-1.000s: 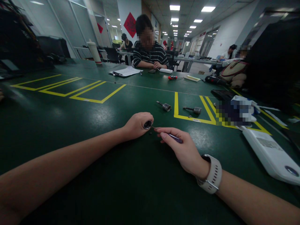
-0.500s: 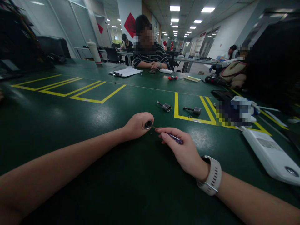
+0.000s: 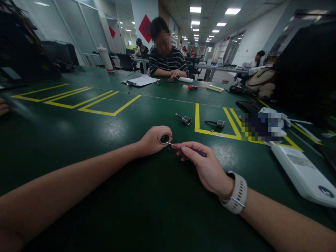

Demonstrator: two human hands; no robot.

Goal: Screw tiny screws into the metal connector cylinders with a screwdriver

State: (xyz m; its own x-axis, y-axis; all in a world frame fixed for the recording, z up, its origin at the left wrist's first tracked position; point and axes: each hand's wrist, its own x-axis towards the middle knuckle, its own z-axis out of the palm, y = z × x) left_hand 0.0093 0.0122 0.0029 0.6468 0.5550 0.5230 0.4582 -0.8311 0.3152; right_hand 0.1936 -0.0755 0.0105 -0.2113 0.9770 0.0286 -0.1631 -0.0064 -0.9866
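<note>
My left hand is closed around a dark metal hole saw, its round open end facing right and toward me. The rest of that piece is hidden in my fist. My right hand grips a small screwdriver with a dark purple handle. Its thin shaft points left, and the tip is at the cup's mouth; how deep it reaches I cannot tell. Just below the cup a tiny nut-like ring lies on the green table. Two similar cup-ended pieces with shanks, one nearer and one farther right, lie beyond my hands.
Yellow tape marks boxes on the table. A red-handled screwdriver, papers and a white bottle are farther back. A white device lies at right. Across the table sits a person; another hand shows at the left edge.
The cup's mouth has turned slightly toward me, and the screwdriver lies flatter with more shaft showing. The seated person's hands have shifted, and a hand shows more at the left edge.
</note>
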